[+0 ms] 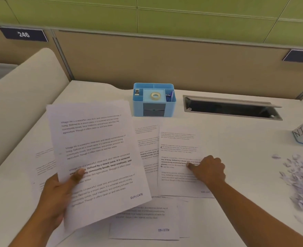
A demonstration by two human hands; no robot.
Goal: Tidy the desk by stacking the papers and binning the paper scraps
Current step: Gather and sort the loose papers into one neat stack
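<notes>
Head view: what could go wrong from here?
1. The left hand pinches the white printed DUPLICATE sheets near one lower corner; that grip may let them sag or slip.
2. Pulling the flat white printed sheet under the right hand may drag overlapping sheets askew.
3. The right forearm could scatter the loose white paper scraps beside it.

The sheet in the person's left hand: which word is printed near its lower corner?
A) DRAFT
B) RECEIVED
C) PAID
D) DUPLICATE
D: the sheet gripped by the left hand reads DUPLICATE near its lower right corner.
</notes>
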